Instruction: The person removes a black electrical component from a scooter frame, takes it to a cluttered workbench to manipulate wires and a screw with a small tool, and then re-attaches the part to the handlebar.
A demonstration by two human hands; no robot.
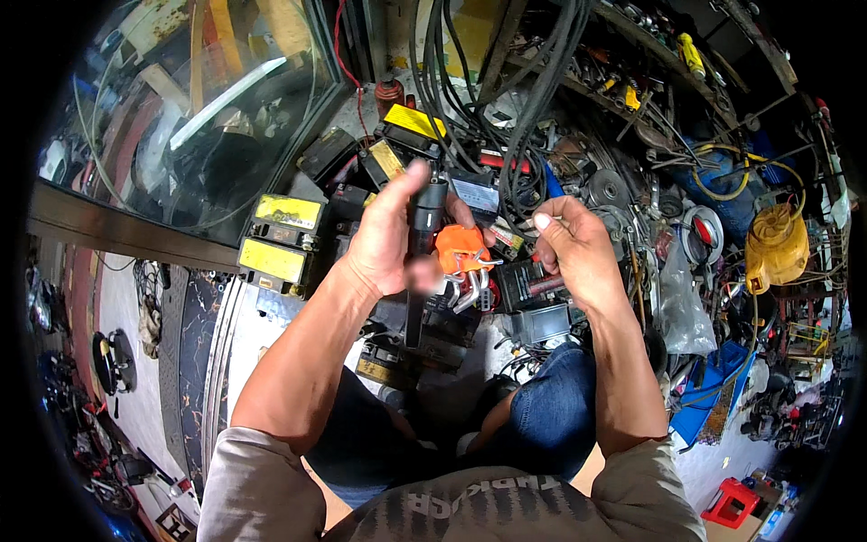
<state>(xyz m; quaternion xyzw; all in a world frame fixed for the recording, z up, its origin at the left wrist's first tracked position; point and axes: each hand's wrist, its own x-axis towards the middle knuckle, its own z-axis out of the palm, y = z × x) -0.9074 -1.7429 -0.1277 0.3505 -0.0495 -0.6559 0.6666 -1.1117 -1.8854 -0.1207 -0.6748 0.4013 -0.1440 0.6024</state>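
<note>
My left hand [384, 235] grips a long black cylindrical tool [423, 212] upright, along with an orange plastic holder [461, 246] of silver bent hex keys [468, 291]. My right hand [573, 244] is held to the right of the holder, thumb against curled forefinger on what looks like a small metal piece, too small to make out. Behind and beneath my hands are several black batteries with yellow labels [284, 213], a yellow-topped one [415, 120] at the back, and a grey-labelled one [474, 194].
A glass panel [226, 117] stands at upper left. Black cables [528, 99] hang at the back. Tool-laden shelves [650, 63], a yellow container [777, 248] and a blue tray [709, 393] are on the right, amid clutter. My knees [551, 406] are below my hands.
</note>
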